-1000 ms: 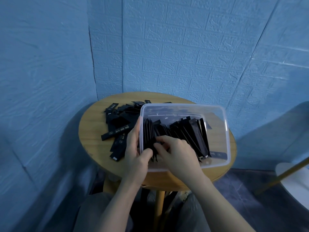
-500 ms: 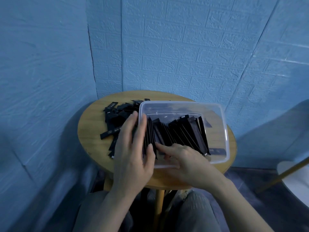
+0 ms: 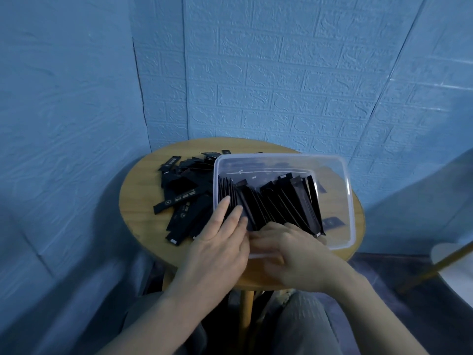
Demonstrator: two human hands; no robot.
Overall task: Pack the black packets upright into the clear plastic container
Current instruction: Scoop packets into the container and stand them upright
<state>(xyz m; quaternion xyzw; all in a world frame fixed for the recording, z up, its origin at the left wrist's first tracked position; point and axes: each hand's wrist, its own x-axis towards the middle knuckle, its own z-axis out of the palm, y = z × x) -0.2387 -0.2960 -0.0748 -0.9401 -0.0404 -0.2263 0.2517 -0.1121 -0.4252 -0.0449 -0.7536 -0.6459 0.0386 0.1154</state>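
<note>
A clear plastic container (image 3: 350, 201) sits on the right of a round wooden table (image 3: 138, 201). Inside it, several black packets (image 3: 281, 203) stand in a row that leans to the left. A loose pile of black packets (image 3: 184, 198) lies on the table left of the container. My left hand (image 3: 220, 242) reaches over the container's near left corner, its straight fingers resting on the leftmost standing packets. My right hand (image 3: 289, 252) lies across the near rim, its blurred fingers stretched left against the near ends of the packets, touching my left hand.
One black packet (image 3: 332, 222) lies flat on the container floor at the right. Blue brick-pattern walls close in behind and at the left. A white seat with a wooden leg (image 3: 455, 265) stands at the right edge. My knees are under the table.
My left hand has slid right and nearer, from the container's left wall onto the leftmost packets. My right hand has drawn in beside it at the near rim.
</note>
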